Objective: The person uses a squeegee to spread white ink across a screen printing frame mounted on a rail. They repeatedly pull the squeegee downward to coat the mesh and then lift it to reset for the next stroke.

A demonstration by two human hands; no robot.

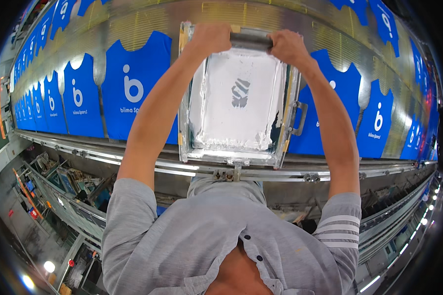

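A screen-printing frame (183,123) stands on the long table in front of me, over one of the blue cloth panels. White ink covers most of its mesh (221,123), with a small grey striped mark in the middle. Across the frame's far end lies a squeegee (250,41) with a dark bar. My left hand (212,38) is closed round its left end, and my right hand (288,46) grips the right end. Both arms reach straight forward over the frame. The fingers' undersides are hidden. A metal handle (299,118) sticks out from the frame's right side.
Blue sleeveless garment panels (133,83) with white prints lie in rows along the table on both sides. A metal rail (325,173) runs along the near edge, with a clamp (225,174) at my waist. Racks of frames (71,179) stand behind me at lower left.
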